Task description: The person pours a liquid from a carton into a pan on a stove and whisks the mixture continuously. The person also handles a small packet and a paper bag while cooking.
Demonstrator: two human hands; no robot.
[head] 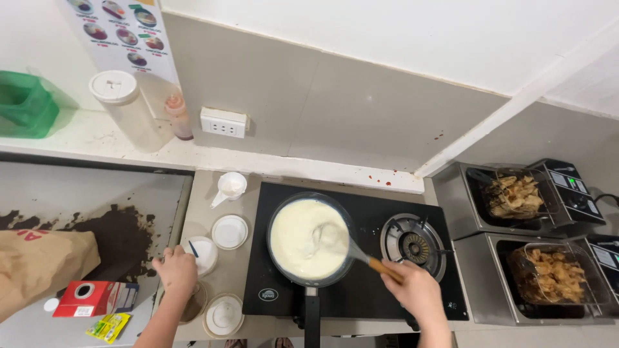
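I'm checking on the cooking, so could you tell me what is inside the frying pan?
The frying pan holds creamy white sauce, with a spatula dipped in by the right hand. The pan's bottom is covered.

A grey counter [213, 193] carries a black stove [367, 258] and white tubs [230, 231].

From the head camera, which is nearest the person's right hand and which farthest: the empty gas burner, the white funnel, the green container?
From the right hand:
1. Empty gas burner, just above it on the stove.
2. White funnel, left of the pan.
3. Green container, far upper left on the shelf.
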